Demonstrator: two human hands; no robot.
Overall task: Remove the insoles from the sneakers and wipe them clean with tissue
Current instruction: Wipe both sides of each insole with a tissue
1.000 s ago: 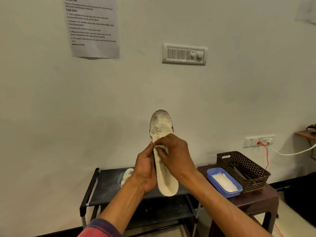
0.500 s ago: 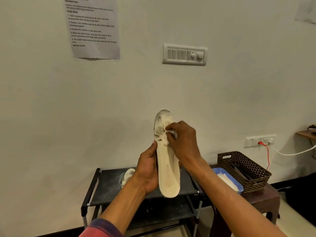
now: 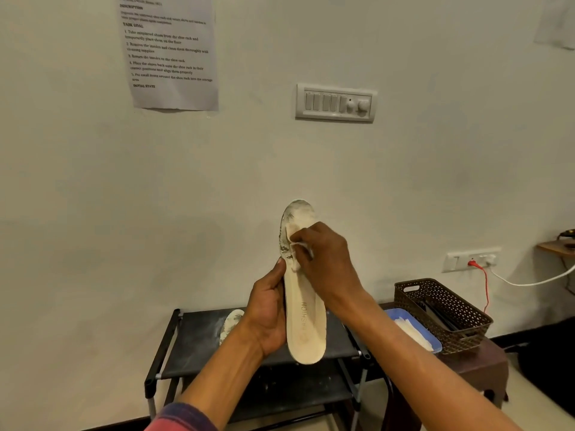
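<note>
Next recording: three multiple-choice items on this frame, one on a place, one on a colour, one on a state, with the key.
1. The second insole lies: A on the floor; B on the top shelf of the shoe rack; C inside a sneaker.
2. The tray beside the basket is: A blue; B red; C green.
3. The right hand is: A idle and open; B gripping the basket; C pressing tissue on the insole held by the left hand.
Key: B, it rests on the rack's dark top shelf; A, its rim shows blue; C, its fingers pinch tissue against the insole's dirty toe end.
</note>
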